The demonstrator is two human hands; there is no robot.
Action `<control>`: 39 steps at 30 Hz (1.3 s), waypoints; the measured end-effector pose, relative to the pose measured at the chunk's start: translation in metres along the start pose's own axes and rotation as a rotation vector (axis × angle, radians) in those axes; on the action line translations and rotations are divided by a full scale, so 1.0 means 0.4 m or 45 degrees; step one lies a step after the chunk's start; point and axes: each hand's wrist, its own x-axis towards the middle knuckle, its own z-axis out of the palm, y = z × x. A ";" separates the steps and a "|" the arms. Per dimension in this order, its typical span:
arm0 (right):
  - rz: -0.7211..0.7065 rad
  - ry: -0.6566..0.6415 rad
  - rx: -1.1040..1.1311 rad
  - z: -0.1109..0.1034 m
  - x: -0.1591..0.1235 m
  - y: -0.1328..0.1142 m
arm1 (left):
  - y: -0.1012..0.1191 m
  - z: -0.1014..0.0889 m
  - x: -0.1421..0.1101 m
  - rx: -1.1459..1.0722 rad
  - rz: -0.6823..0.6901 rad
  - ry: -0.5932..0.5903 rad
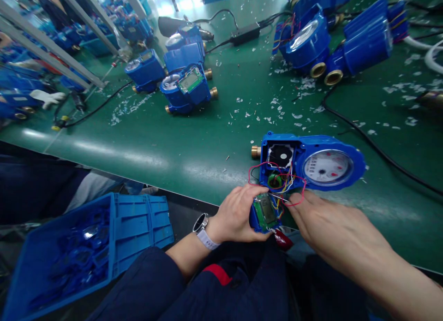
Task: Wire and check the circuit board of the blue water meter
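A blue water meter (pixel 311 162) lies on the green table (pixel 173 145) near its front edge, its housing open with red and yellow wires (pixel 277 178) spilling out beside a round dial. My left hand (pixel 238 215), a watch on its wrist, is closed around a small blue module with a green circuit board (pixel 265 212) still wired to the meter. My right hand (pixel 321 219) reaches in from the right, fingertips pinched on the red wire next to the board. A red tool handle (pixel 282 238) shows just below the module.
Several more blue meters (pixel 187 83) stand at the table's middle and back right (pixel 321 44). Black cables (pixel 363 132) cross the table, and white plastic scraps are scattered around. A blue crate (pixel 138 219) of blue parts sits low at the left. A black power adapter (pixel 245 34) lies at the back.
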 end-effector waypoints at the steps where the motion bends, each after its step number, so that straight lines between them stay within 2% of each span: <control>1: 0.029 -0.025 -0.019 -0.001 0.008 -0.008 | 0.001 0.000 0.000 0.007 0.000 -0.007; 5: 0.085 -0.097 -0.080 -0.009 0.038 -0.026 | 0.001 0.001 -0.001 0.033 0.048 -0.049; 10: 0.007 -0.089 -0.073 -0.003 0.057 -0.018 | -0.001 0.001 0.000 -0.015 0.082 -0.060; 20: 0.029 0.208 0.016 0.052 0.053 0.006 | -0.006 -0.002 0.001 -0.136 0.153 0.066; 26: -0.014 0.264 0.050 0.063 0.047 0.023 | -0.006 0.002 0.002 -0.137 0.146 0.081; 34: -0.065 0.218 0.312 0.044 0.056 -0.003 | -0.011 0.002 -0.007 -0.167 0.032 0.030; 39: 0.111 0.212 0.511 0.030 0.036 -0.004 | -0.011 0.000 -0.002 -0.255 0.045 0.116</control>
